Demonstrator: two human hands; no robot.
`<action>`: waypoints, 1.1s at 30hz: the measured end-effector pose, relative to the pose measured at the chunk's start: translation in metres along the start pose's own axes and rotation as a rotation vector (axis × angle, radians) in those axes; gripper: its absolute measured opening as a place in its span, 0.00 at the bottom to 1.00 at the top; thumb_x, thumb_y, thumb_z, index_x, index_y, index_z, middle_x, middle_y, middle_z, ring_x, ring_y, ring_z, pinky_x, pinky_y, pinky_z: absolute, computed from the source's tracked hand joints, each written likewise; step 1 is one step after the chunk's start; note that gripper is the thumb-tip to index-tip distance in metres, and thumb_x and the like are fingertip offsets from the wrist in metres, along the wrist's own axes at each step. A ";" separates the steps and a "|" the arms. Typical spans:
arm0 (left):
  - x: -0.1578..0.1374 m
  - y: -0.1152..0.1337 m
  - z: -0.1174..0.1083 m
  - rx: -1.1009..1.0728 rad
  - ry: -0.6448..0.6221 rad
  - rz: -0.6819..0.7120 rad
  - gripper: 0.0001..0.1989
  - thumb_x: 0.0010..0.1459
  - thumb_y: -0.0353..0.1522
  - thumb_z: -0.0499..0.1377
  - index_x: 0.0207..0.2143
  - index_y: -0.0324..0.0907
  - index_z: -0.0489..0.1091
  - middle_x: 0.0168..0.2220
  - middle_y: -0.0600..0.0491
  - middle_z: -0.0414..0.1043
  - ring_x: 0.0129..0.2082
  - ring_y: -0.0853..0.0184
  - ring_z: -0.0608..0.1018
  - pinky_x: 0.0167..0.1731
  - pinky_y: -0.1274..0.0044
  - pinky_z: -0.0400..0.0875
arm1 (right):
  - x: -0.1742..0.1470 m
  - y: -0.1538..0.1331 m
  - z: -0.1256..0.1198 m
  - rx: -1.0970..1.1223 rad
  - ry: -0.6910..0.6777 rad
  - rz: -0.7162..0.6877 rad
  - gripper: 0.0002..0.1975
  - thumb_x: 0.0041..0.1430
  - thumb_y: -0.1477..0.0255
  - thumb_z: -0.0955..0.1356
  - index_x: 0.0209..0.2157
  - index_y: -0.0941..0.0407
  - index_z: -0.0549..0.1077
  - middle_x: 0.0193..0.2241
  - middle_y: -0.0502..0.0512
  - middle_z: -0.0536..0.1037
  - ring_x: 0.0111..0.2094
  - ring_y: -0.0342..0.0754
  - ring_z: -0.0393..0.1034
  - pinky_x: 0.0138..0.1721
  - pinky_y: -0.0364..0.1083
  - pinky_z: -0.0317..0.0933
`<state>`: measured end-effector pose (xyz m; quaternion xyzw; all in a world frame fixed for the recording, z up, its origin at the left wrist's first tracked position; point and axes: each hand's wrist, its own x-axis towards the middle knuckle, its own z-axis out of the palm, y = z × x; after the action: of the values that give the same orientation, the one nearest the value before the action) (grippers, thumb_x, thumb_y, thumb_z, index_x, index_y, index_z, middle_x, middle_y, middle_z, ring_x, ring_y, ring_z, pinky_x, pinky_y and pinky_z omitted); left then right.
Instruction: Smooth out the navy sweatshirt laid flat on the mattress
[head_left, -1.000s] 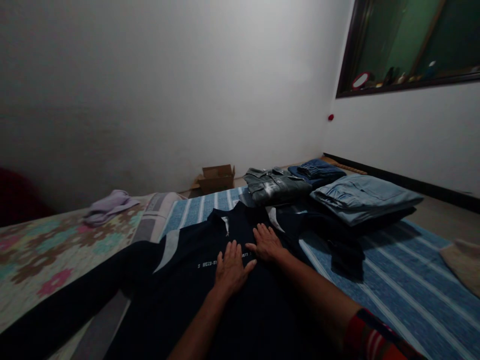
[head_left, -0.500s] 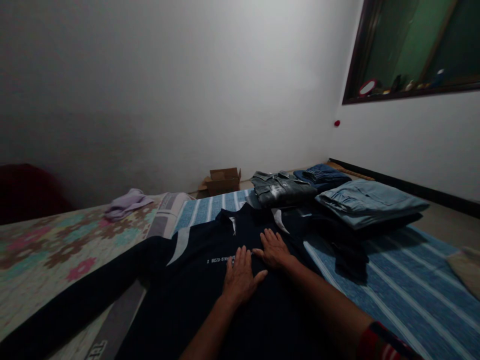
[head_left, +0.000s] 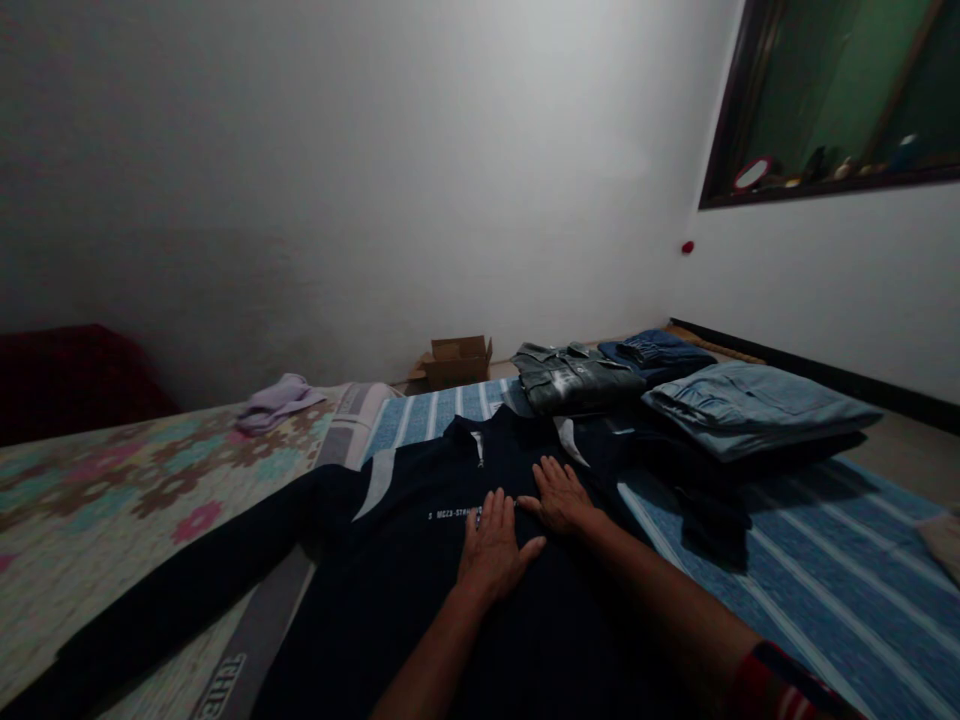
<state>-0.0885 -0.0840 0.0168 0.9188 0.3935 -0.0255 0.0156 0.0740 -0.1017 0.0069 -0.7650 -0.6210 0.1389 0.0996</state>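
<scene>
A dark navy long-sleeved top [head_left: 405, 560] with a short neck zip, white shoulder patches and chest lettering lies spread on the bed, collar away from me. One sleeve stretches out to the lower left; the other lies bent at the right. My left hand [head_left: 495, 545] rests flat on the chest just below the lettering, fingers extended and thumb out. Flat on the cloth to its right, a little farther up, lies my right hand [head_left: 559, 495], its fingers spread. Both hands touch the fabric without gripping it.
A folded grey garment [head_left: 577, 378], dark blue jeans [head_left: 656, 352] and folded light-blue trousers [head_left: 765, 400] lie at the right on the blue striped sheet [head_left: 825, 560]. A lilac cloth [head_left: 281, 403] is on the floral cover [head_left: 202, 480]. Beyond the bed stands an open cardboard box [head_left: 457, 362].
The whole scene has shifted slightly right as my view turned a little left. Both hands stay flat at the same place on the top.
</scene>
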 end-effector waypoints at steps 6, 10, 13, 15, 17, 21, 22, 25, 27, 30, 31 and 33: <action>0.002 0.001 0.003 0.009 0.007 -0.011 0.40 0.58 0.53 0.39 0.63 0.32 0.48 0.65 0.42 0.40 0.65 0.55 0.44 0.60 0.59 0.42 | -0.007 0.006 -0.001 -0.003 0.003 0.021 0.44 0.58 0.46 0.45 0.63 0.66 0.46 0.65 0.67 0.41 0.65 0.55 0.28 0.61 0.54 0.26; 0.002 0.000 0.004 0.015 0.034 -0.006 0.41 0.58 0.53 0.40 0.63 0.32 0.49 0.65 0.42 0.41 0.65 0.55 0.45 0.60 0.59 0.42 | -0.015 0.010 -0.003 -0.005 0.015 0.037 0.43 0.59 0.47 0.45 0.63 0.66 0.46 0.65 0.67 0.42 0.65 0.55 0.29 0.61 0.54 0.27; 0.003 0.000 0.003 0.007 0.032 -0.009 0.41 0.58 0.53 0.40 0.63 0.31 0.49 0.65 0.42 0.41 0.65 0.55 0.45 0.60 0.59 0.42 | -0.023 0.007 -0.005 -0.002 0.016 0.049 0.43 0.59 0.48 0.46 0.63 0.67 0.47 0.65 0.68 0.42 0.65 0.56 0.30 0.61 0.55 0.27; 0.003 0.000 0.003 0.003 0.024 -0.012 0.40 0.58 0.52 0.39 0.63 0.31 0.48 0.65 0.42 0.40 0.65 0.55 0.44 0.60 0.59 0.41 | -0.029 0.004 -0.005 0.002 0.010 0.036 0.43 0.59 0.48 0.48 0.63 0.67 0.46 0.65 0.67 0.41 0.65 0.55 0.29 0.61 0.54 0.26; 0.003 0.000 0.003 0.006 0.016 -0.015 0.40 0.58 0.51 0.40 0.63 0.31 0.48 0.65 0.42 0.40 0.65 0.56 0.44 0.60 0.59 0.41 | -0.036 0.000 -0.004 0.009 0.000 0.011 0.42 0.59 0.48 0.48 0.63 0.66 0.46 0.65 0.66 0.41 0.65 0.54 0.29 0.61 0.53 0.26; 0.004 0.000 0.003 0.008 0.014 -0.015 0.40 0.58 0.52 0.41 0.63 0.31 0.48 0.65 0.41 0.40 0.65 0.55 0.44 0.60 0.59 0.41 | -0.045 -0.003 -0.002 0.022 -0.012 -0.017 0.41 0.60 0.49 0.46 0.63 0.65 0.47 0.65 0.63 0.41 0.65 0.52 0.29 0.61 0.53 0.27; 0.005 0.000 0.004 0.006 0.016 -0.013 0.40 0.58 0.52 0.40 0.63 0.32 0.48 0.65 0.41 0.40 0.65 0.55 0.44 0.60 0.59 0.42 | -0.045 -0.002 -0.002 0.023 -0.013 -0.018 0.41 0.60 0.49 0.46 0.63 0.65 0.47 0.65 0.63 0.41 0.65 0.53 0.29 0.61 0.53 0.27; 0.005 -0.001 0.004 0.006 0.014 -0.011 0.41 0.58 0.53 0.40 0.63 0.32 0.48 0.65 0.41 0.41 0.65 0.55 0.44 0.60 0.60 0.42 | -0.044 0.000 -0.001 0.024 -0.015 -0.018 0.41 0.60 0.49 0.47 0.64 0.65 0.46 0.65 0.64 0.41 0.65 0.53 0.29 0.61 0.54 0.26; 0.005 -0.001 0.004 0.005 0.012 -0.011 0.41 0.58 0.53 0.40 0.63 0.32 0.48 0.65 0.41 0.41 0.65 0.55 0.44 0.60 0.60 0.42 | -0.042 0.002 0.000 0.024 -0.017 -0.020 0.41 0.60 0.49 0.47 0.64 0.65 0.46 0.65 0.64 0.40 0.65 0.53 0.28 0.61 0.54 0.26; 0.005 -0.001 0.003 0.003 0.012 -0.013 0.41 0.57 0.54 0.39 0.63 0.32 0.48 0.65 0.42 0.41 0.65 0.55 0.44 0.60 0.59 0.41 | -0.041 0.003 0.001 0.023 -0.016 -0.023 0.41 0.60 0.48 0.47 0.64 0.64 0.46 0.65 0.64 0.40 0.65 0.53 0.28 0.61 0.54 0.26; 0.005 -0.001 0.003 0.004 0.012 -0.013 0.41 0.57 0.54 0.39 0.63 0.32 0.48 0.65 0.42 0.41 0.65 0.55 0.44 0.60 0.60 0.41 | -0.041 0.003 0.001 0.023 -0.014 -0.025 0.41 0.60 0.48 0.47 0.64 0.64 0.46 0.65 0.64 0.40 0.65 0.53 0.28 0.61 0.54 0.26; 0.004 0.000 0.002 0.006 0.006 -0.014 0.42 0.58 0.54 0.39 0.63 0.32 0.48 0.65 0.41 0.41 0.65 0.55 0.44 0.60 0.60 0.41 | -0.042 0.004 0.001 0.022 -0.008 -0.031 0.41 0.60 0.48 0.47 0.64 0.64 0.46 0.65 0.64 0.40 0.65 0.53 0.29 0.61 0.54 0.26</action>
<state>-0.0860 -0.0808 0.0145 0.9162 0.3999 -0.0240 0.0113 0.0692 -0.1435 0.0087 -0.7537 -0.6314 0.1472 0.1075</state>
